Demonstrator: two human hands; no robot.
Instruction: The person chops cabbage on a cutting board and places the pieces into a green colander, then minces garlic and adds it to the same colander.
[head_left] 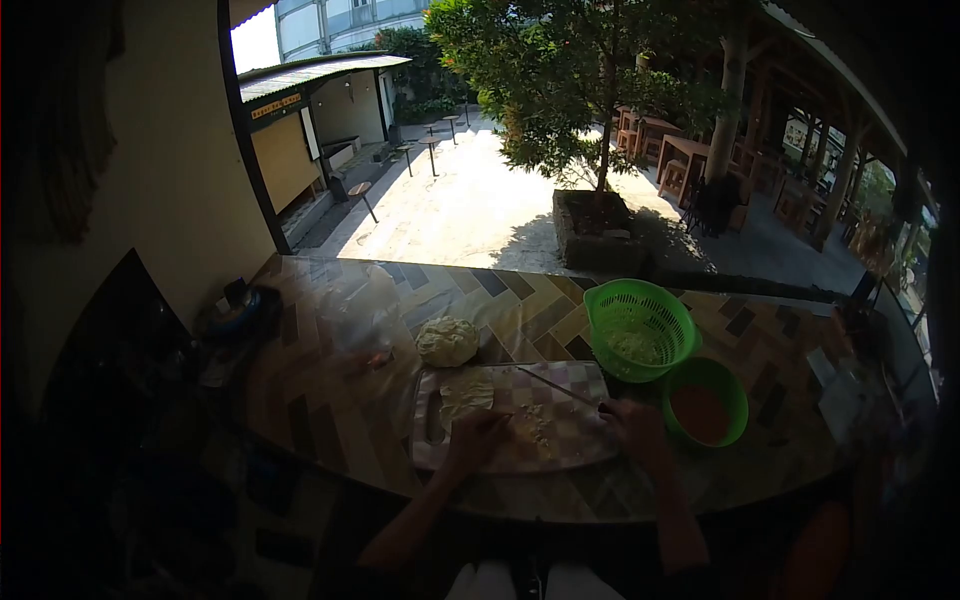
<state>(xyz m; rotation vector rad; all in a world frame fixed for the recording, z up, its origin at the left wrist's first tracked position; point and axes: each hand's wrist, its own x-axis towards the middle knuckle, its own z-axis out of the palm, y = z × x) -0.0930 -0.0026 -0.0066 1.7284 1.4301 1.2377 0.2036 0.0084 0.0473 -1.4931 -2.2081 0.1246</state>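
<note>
My right hand [630, 420] is closed around the handle of a knife [557, 385], whose blade points up and left over the cutting board [590, 378]. At the board's left part, my left hand [480, 433] has its fingers curled at the lower edge of a pale cabbage leaf [466, 390]. Small chopped cabbage bits [537, 425] lie on the board between my hands. Just behind the board sits a partly cut cabbage head [447, 341]. Shadow hides the fine detail of my fingers.
Behind my right hand stands a green colander [607, 315] holding shredded cabbage [640, 345]. A green bowl [735, 380] with orange contents is right of that hand. Clear plastic [360, 310] lies at the left of the tiled counter [330, 420]. Beyond are a courtyard and a tree.
</note>
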